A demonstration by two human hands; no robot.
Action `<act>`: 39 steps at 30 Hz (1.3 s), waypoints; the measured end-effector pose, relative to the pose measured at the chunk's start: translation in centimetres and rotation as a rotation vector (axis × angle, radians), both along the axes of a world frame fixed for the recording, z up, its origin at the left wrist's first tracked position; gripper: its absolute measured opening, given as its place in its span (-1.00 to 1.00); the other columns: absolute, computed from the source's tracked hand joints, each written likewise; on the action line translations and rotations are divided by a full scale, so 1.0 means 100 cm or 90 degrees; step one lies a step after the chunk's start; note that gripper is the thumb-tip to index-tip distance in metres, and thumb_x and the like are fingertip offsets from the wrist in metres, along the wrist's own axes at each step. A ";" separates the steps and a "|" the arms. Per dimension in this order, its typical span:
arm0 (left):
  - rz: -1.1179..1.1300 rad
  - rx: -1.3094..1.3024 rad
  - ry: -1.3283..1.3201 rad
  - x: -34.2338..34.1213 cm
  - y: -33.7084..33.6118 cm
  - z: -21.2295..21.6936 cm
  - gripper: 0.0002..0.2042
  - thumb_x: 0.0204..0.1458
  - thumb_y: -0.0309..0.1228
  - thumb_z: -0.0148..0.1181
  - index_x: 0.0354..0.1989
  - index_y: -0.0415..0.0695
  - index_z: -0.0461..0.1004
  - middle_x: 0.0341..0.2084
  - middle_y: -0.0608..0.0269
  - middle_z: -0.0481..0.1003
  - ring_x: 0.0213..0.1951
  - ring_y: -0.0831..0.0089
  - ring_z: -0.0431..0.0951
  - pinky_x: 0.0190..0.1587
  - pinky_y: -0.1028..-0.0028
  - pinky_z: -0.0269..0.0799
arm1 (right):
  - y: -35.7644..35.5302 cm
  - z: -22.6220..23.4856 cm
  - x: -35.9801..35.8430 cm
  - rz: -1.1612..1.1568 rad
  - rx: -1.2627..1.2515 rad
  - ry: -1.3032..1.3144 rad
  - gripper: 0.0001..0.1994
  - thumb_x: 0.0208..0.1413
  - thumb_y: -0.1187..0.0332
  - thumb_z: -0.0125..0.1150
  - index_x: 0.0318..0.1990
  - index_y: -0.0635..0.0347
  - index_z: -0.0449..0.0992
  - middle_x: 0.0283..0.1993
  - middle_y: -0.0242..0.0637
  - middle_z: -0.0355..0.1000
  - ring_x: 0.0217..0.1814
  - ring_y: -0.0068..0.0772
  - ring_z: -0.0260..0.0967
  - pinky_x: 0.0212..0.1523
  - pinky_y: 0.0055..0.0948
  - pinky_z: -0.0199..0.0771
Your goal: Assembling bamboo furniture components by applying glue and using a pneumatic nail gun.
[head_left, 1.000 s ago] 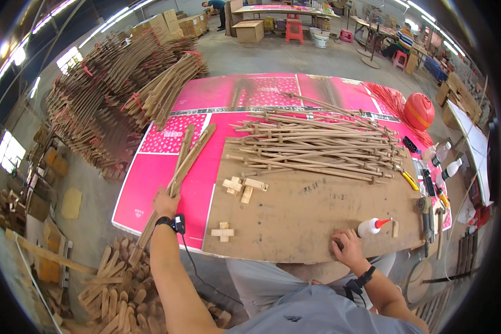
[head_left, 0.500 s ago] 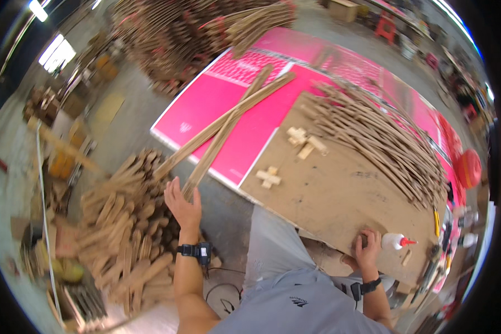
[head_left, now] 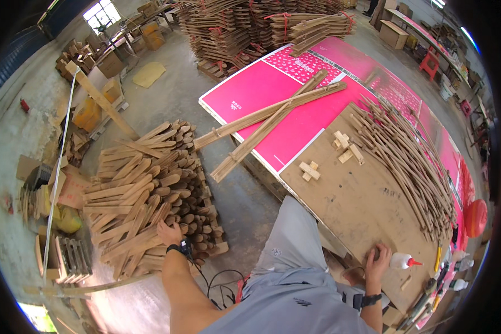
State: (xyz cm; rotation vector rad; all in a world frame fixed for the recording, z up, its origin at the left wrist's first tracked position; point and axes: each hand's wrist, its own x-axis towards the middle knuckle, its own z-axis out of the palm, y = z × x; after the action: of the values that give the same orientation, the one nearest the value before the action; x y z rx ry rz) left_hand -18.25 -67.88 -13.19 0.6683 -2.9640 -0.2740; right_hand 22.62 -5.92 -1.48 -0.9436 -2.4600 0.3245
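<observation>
My left hand (head_left: 170, 233) is down on a large pile of rounded-end wooden slats (head_left: 150, 189) at the left. Its fingers are curled over the end of one slat; that slat still lies among the others. On the brown board (head_left: 339, 200) of the table rests my right hand (head_left: 377, 260), near the front edge, fingers bent and apart, with nothing visible in them. Just right of it stands or lies a white squeeze bottle (head_left: 399, 260) with a red tip. Two long wooden strips (head_left: 278, 114) lie crossed on the table's pink covering, their near ends overhanging the edge.
Small crossed wood blocks (head_left: 310, 171) sit on the board, beside a heap of thin wooden rods (head_left: 406, 167). Bundled wooden pieces (head_left: 239, 33) are stacked behind the table. Black cables (head_left: 225, 286) lie on the floor by my legs. Tools (head_left: 428, 286) line the right edge.
My left hand has moved down from near the strips' ends to the slat pile and curled. The view has turned left. My right hand remains beside the bottle.
</observation>
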 end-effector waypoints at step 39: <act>-0.740 -0.164 0.062 -0.143 0.198 0.207 -0.39 0.15 -0.41 0.23 0.36 -0.32 0.22 0.22 -0.29 0.38 0.23 -0.18 0.43 0.26 0.10 0.41 | -0.012 0.007 0.000 -0.030 -0.041 0.093 -0.75 0.08 0.34 0.33 -0.08 0.12 0.54 -0.01 -0.21 0.46 0.05 -0.06 0.39 0.05 -0.16 0.50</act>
State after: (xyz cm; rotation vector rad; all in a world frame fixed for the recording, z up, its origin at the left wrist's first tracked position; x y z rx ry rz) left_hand -32.60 -48.09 7.55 -1.0896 -2.8189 0.0267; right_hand 22.59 -7.14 -0.77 -0.9668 -2.3034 0.4425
